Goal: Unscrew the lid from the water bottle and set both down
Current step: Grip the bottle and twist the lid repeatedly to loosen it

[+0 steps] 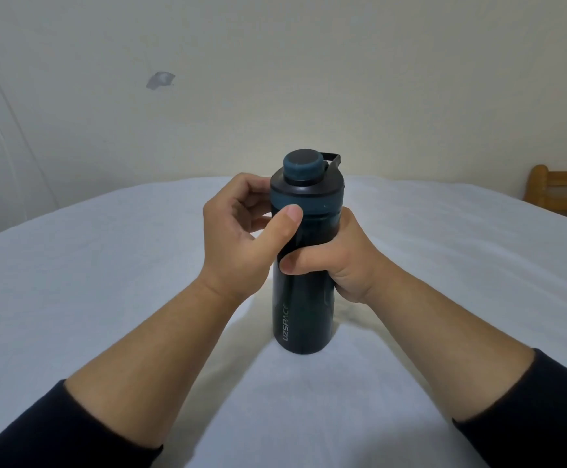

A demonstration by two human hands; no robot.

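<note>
Standing upright on the white cloth [106,265], the water bottle [304,298] sits at the centre of view, its base planted so the surface takes the load while 2 hands work on it. The right hand [339,255] is wrapped around the upper body from the 3 o'clock side, fingers hidden behind the bottle and thumb [304,261] pressed across the front; this looks like the anchoring grip, there to stop the body turning. The left hand [241,231] comes in from 9 o'clock, curled around the lid [305,187], thumb tip resting on the teal collar and fingers bent around the far side, where their contact is partly hidden. That hold suits twisting the lid. The lid appears fully seated, with its carry loop [332,160] pointing toward 1 o'clock. Both forearms rise from 7 and 5 o'clock, wrists slightly cocked, dark sleeves pushed back. A wooden frame [559,190] shows at 3 o'clock.
</note>
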